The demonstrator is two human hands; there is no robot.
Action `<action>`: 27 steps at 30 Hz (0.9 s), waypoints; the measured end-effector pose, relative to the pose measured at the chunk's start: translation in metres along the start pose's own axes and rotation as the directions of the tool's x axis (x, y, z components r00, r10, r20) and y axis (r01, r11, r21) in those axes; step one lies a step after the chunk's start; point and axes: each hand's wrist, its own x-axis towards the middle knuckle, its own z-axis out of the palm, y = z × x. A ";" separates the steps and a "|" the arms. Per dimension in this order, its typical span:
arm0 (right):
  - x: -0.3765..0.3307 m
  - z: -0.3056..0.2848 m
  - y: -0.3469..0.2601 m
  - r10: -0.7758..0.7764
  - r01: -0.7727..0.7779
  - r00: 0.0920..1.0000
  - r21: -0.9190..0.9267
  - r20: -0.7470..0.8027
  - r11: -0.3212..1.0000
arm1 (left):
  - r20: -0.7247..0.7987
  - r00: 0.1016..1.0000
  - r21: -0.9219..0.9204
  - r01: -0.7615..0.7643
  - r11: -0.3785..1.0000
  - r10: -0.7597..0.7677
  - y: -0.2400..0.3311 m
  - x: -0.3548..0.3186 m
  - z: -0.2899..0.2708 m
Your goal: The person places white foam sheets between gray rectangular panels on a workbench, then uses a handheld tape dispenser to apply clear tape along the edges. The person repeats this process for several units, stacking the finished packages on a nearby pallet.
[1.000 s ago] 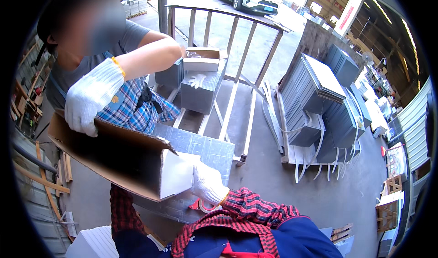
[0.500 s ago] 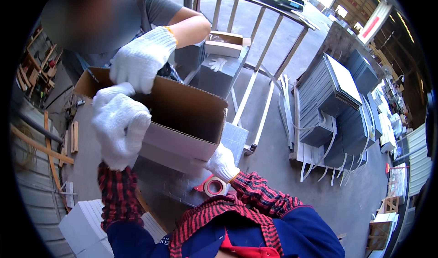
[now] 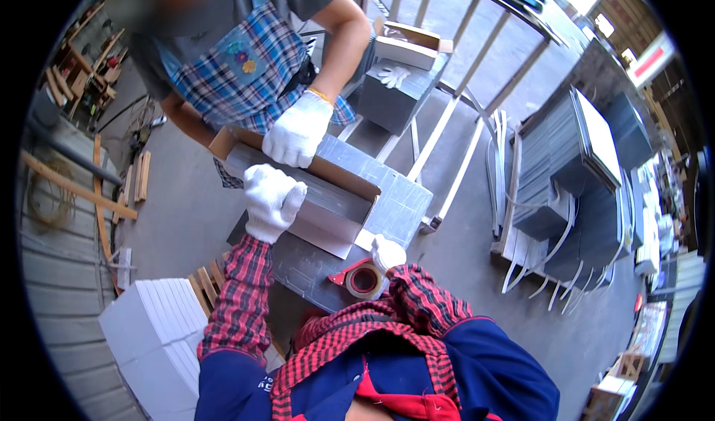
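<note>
A long, open-topped cardboard box (image 3: 331, 233), white outside and brown inside, sits on a grey slab-like surface (image 3: 402, 209). Grey shows within its walls; whether that is its contents or the surface below, I cannot tell. My left hand (image 3: 272, 201), in a white knit glove, is closed on the near wall toward the left. By the box's right end, my gloved right hand (image 3: 389, 253) is curled at a white flap (image 3: 365, 240). A red tape dispenser (image 3: 363, 279) with a roll of tape lies just below my right hand. Across from me, a co-worker's gloved hand (image 3: 299, 129) grips the far wall.
Behind the box, another open carton (image 3: 408, 43) and a white glove (image 3: 392, 76) rest on a grey stack. A metal railing (image 3: 454, 101) runs beyond. Strapped grey panels (image 3: 551, 168) stand at right, white boards (image 3: 153, 324) at lower left.
The box has gone down onto the grey surface and away from me, held by both of us. The co-worker has straightened up. My view has shifted, with more of the surface showing.
</note>
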 end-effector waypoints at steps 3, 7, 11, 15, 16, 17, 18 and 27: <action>-0.007 -0.006 0.001 -0.051 0.072 0.986 0.128 -0.159 0.989 | 0.022 1.000 -0.023 -0.010 1.000 0.010 -0.005 -0.002 0.008; -0.016 -0.052 -0.010 0.055 0.015 0.975 0.310 -0.217 0.951 | 0.011 1.000 0.008 0.005 1.000 -0.005 -0.005 0.002 0.009; -0.015 -0.096 -0.038 -0.015 0.293 0.896 0.565 -0.443 0.771 | -0.009 1.000 0.022 -0.015 1.000 0.015 -0.003 0.002 0.009; -0.041 -0.156 -0.098 -0.268 0.711 0.605 0.357 -0.750 0.606 | -0.016 0.999 0.023 -0.031 0.999 0.031 -0.004 -0.002 0.005; -0.043 -0.167 -0.107 -0.397 0.748 0.510 0.166 -0.763 0.643 | -0.050 0.998 -0.014 -0.048 0.999 0.047 -0.004 -0.003 0.005; -0.047 -0.174 -0.113 -0.524 0.762 0.406 -0.039 -0.749 0.646 | -0.066 0.997 -0.023 -0.050 0.998 0.049 -0.002 -0.002 0.005; -0.049 -0.168 -0.110 -0.526 0.714 0.429 -0.081 -0.735 0.696 | -0.058 0.997 -0.021 -0.051 0.998 0.050 0.001 0.002 0.004; -0.062 -0.174 -0.124 -0.645 0.508 0.575 -0.398 -0.504 0.764 | -0.090 0.995 0.069 -0.037 0.997 0.043 0.006 -0.009 -0.003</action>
